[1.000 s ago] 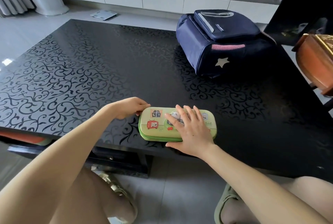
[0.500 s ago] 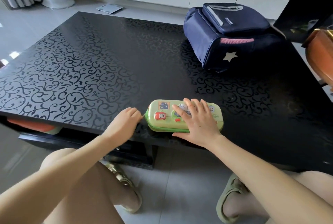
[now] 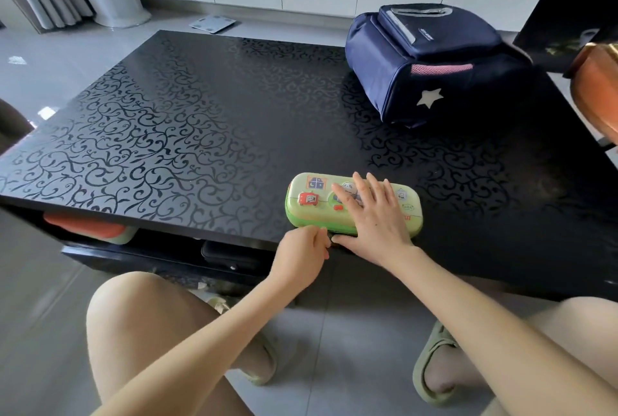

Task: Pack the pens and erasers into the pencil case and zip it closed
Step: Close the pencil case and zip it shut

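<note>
Glossy black scroll-patterned table point(image 3: 200, 114) is occupied near its front edge by one rounded, hard-shell green pencil case point(image 3: 311, 194). One right hand point(image 3: 374, 221) is pressed flat on the lid, fingers straight and spread. One left hand point(image 3: 301, 251) is curled at the front seam; whether anything is pinched cannot be told. One navy fabric backpack point(image 3: 428, 61) is placed well apart, far right

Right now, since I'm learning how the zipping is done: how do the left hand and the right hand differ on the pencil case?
The right hand lies flat, fingers straight and spread; the left hand is curled and pinching. The right hand presses on top of the pencil case; the left hand works at its near side seam, presumably on a zip pull hidden from view. Both touch the case.
</note>
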### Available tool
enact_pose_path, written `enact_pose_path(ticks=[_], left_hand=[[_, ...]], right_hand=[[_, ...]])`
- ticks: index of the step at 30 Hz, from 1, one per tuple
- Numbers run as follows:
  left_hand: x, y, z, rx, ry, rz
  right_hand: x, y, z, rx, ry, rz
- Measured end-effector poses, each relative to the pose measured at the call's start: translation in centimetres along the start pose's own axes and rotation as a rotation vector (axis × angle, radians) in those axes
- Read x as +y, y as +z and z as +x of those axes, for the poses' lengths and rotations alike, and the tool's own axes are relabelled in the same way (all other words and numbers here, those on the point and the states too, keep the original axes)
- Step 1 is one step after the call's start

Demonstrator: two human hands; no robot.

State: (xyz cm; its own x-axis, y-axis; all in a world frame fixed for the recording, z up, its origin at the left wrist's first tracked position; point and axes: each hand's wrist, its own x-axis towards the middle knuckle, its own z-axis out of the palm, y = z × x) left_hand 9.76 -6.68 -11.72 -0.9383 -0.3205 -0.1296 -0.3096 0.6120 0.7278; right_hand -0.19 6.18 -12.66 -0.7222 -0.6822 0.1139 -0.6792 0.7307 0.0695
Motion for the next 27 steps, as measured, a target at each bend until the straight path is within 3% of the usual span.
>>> enact_pose_path(ticks=[2, 5, 7, 9, 12, 16, 20, 23, 27], left_hand=[[0.3, -2.2, 0.4, 0.083, 0.026, 0.066], [1.1, -5.6, 1.3, 0.285, 0.099, 0.062], [1.7, -6.9, 2.6, 0.302, 0.182, 0.13], [2.0, -7.4, 4.2, 0.175, 0.28, 0.291], [3.0, -7.2, 6.2, -0.169, 0.33, 0.564], [3.8, -6.0, 8.4, -0.541, 0.273, 0.834], [3.8, -6.0, 9.6, -0.478, 0.325, 0.963], [3.1, -5.2, 9.6, -0.409, 0.365, 1.027], [2.8, -3.9, 9.5, -0.441, 0.322, 1.01]], right_hand=[[-0.9, -0.2, -1.8, 0.093, 0.015, 0.044], [-2.9, 0.1, -4.5, 0.41, 0.056, 0.147], [-4.4, 0.5, -4.7, 0.482, 0.167, 0.224], [-5.7, 0.4, -3.6, 0.316, 0.348, 0.317], [-7.5, 0.4, -1.6, 0.032, 0.547, 0.484], [-9.3, 1.1, -0.1, 0.056, 0.73, 0.711], [-9.9, 1.4, 0.7, 0.083, 0.768, 0.744], [-9.8, 1.1, 0.1, 0.059, 0.668, 0.708], [-8.1, 0.8, -1.3, 0.02, 0.491, 0.517]])
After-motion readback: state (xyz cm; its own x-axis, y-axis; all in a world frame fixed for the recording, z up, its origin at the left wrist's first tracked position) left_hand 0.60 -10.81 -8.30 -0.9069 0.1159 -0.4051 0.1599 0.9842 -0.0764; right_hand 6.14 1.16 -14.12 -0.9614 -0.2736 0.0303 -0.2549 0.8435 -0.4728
